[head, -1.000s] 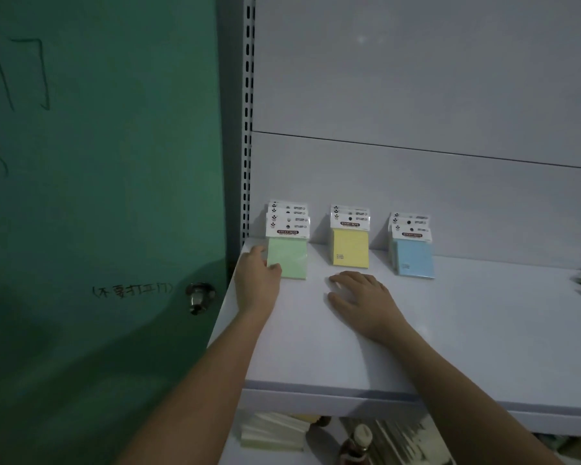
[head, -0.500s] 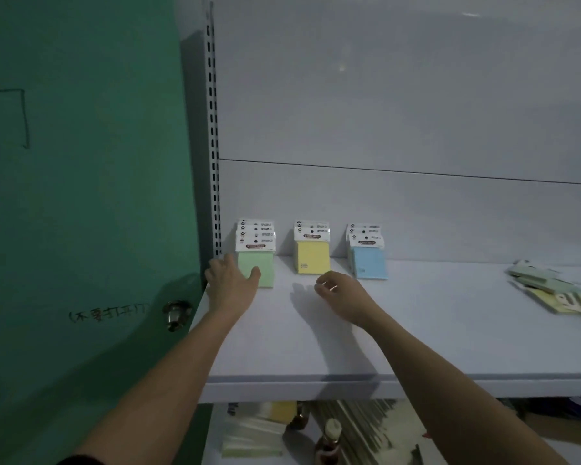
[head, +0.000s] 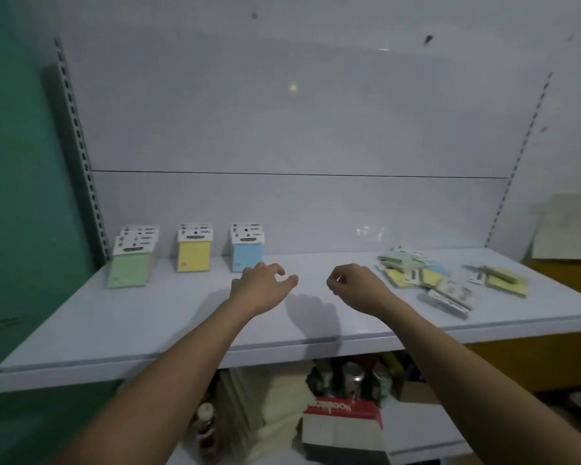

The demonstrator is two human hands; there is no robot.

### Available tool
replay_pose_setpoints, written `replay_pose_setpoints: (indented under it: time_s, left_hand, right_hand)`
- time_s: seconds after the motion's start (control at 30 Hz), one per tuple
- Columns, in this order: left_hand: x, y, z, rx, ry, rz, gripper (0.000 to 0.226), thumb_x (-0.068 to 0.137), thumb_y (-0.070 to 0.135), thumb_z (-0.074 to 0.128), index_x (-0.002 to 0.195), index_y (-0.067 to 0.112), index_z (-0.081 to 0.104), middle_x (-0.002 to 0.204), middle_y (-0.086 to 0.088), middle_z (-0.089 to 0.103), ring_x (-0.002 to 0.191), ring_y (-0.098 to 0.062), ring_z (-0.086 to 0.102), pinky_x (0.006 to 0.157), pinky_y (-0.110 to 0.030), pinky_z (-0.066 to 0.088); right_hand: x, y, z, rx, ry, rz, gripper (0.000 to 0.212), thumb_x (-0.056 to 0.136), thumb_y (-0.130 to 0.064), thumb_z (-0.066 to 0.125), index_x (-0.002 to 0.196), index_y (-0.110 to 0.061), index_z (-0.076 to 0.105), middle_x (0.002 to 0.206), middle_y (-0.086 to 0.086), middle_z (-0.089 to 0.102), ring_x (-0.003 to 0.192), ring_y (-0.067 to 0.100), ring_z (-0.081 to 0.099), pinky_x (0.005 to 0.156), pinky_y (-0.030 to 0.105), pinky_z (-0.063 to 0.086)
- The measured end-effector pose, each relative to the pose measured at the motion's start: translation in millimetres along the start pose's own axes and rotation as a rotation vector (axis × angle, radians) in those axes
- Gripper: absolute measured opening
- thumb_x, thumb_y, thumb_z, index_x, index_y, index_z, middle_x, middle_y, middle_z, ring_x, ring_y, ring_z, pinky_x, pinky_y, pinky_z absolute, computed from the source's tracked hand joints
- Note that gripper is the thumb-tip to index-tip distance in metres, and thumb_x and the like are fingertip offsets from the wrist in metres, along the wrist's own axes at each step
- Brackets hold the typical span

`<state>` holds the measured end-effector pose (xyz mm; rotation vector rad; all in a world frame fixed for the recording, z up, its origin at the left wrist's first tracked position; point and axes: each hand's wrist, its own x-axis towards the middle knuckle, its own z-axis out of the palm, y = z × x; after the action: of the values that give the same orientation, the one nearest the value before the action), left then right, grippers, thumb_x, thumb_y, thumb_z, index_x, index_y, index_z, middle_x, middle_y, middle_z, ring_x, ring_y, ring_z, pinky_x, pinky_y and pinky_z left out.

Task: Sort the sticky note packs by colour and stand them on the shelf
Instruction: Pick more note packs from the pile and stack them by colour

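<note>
Three rows of sticky note packs stand at the back left of the white shelf [head: 168,333]: green packs [head: 130,268], yellow packs [head: 194,255] and blue packs [head: 247,255]. A loose heap of mixed packs [head: 426,280] lies flat at the right. My left hand [head: 260,286] hovers over the shelf just in front of the blue row, fingers loosely curled, holding nothing. My right hand [head: 354,285] hangs beside it, between the rows and the heap, fingers loosely curled and empty.
A green wall or door [head: 17,196] borders the shelf on the left. Slotted uprights [head: 78,142] frame the back panel. Below the shelf sit bottles [head: 353,377], a red and white box [head: 342,421] and stacked paper. A brownish board [head: 571,229] leans at far right.
My left hand let go of the green row and both hands moved right along the shelf. The view swung right, bringing the loose heap fully into sight.
</note>
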<state>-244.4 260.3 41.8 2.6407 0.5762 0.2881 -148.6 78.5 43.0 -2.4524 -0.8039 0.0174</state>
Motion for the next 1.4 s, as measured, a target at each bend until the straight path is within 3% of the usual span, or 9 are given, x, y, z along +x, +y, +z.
replay_pose_setpoints:
  time_s: [0.23,0.37,0.73,0.83,1.0,1.1,1.2,1.33,1.4]
  left_hand:
    - [0.4,121.9,81.2,-0.055,-0.148,0.083,0.052,0.087,0.062,0.041,0.129,0.033,0.051,0.135,0.002,0.051,0.126,-0.023,0.043,0.101,-0.041,0.038]
    - [15.0,159.5,113.9,-0.085,-0.193,0.085,0.052,0.087,0.060,0.044,0.130,0.030,0.050,0.134,0.001,0.052,0.126,-0.022,0.044,0.100,-0.040,0.041]
    - [145.7,224.2,164.8,-0.274,-0.182,0.048,0.045,0.086,0.046,0.054,0.123,0.021,0.055,0.122,-0.002,0.061,0.111,-0.024,0.057,0.093,-0.034,0.047]
    - [188.2,233.7,183.4,-0.272,-0.169,-0.003,0.051,0.083,0.046,0.057,0.125,0.018,0.054,0.127,-0.006,0.056,0.116,-0.027,0.053,0.093,-0.036,0.046]
    - [253.8,241.4,211.8,-0.145,-0.190,-0.033,0.067,0.085,0.054,0.053,0.133,0.008,0.049,0.136,-0.015,0.046,0.127,-0.034,0.042,0.101,-0.037,0.041]
    - [279.9,247.6,222.9,-0.046,-0.246,-0.012,0.070,0.084,0.059,0.054,0.129,0.006,0.054,0.135,-0.016,0.046,0.129,-0.036,0.036,0.101,-0.036,0.035]
    - [295.1,251.6,224.0,-0.068,-0.287,-0.057,0.065,0.079,0.057,0.064,0.121,0.007,0.059,0.126,-0.012,0.057,0.120,-0.031,0.050,0.098,-0.033,0.041]
    - [302.9,250.7,221.7,-0.393,-0.292,-0.116,0.041,0.062,0.034,0.084,0.088,0.010,0.064,0.096,-0.011,0.072,0.088,-0.027,0.070,0.086,-0.044,0.056]
    - [295.7,253.1,219.3,-0.471,-0.207,-0.146,0.046,0.061,0.023,0.087,0.093,0.013,0.056,0.093,-0.007,0.066,0.085,-0.026,0.069,0.080,-0.045,0.058]
  right_hand:
    - [-46.4,133.1,-76.2,-0.017,0.047,0.138,0.024,0.093,-0.035,0.046,0.090,-0.020,0.065,0.083,0.001,0.070,0.074,0.025,0.065,0.070,0.041,0.055]
    - [-50.5,188.3,-97.5,-0.021,0.129,0.223,0.021,0.093,-0.033,0.048,0.085,-0.021,0.063,0.081,0.000,0.067,0.073,0.020,0.063,0.067,0.036,0.053]
    - [34.5,280.7,-120.5,0.028,0.195,0.393,0.022,0.087,-0.023,0.051,0.093,-0.011,0.068,0.088,0.007,0.072,0.080,0.023,0.066,0.075,0.036,0.055]
    - [72.6,296.2,-126.7,0.009,0.143,0.433,0.025,0.086,-0.020,0.052,0.089,0.002,0.065,0.078,0.017,0.067,0.069,0.030,0.060,0.065,0.033,0.049]
    - [135.5,314.1,-122.9,-0.029,-0.001,0.521,0.036,0.087,-0.032,0.057,0.064,-0.006,0.048,0.062,0.009,0.056,0.061,0.027,0.057,0.061,0.030,0.047]
    - [161.6,323.8,-115.1,-0.076,-0.049,0.525,0.050,0.079,-0.050,0.068,0.060,-0.009,0.047,0.054,0.004,0.051,0.048,0.020,0.052,0.046,0.024,0.040]
    - [178.9,329.7,-113.4,-0.051,-0.108,0.514,0.046,0.079,-0.039,0.073,0.059,-0.009,0.045,0.051,0.005,0.048,0.044,0.019,0.047,0.043,0.023,0.036]
    - [198.2,342.8,-116.1,0.103,-0.147,0.512,0.037,0.078,-0.032,0.077,0.077,-0.001,0.057,0.061,0.012,0.055,0.047,0.023,0.050,0.052,0.028,0.045]
    - [201.6,347.7,-119.5,0.204,-0.144,0.503,0.035,0.079,-0.027,0.077,0.087,0.003,0.061,0.072,0.014,0.059,0.053,0.024,0.053,0.049,0.026,0.046]
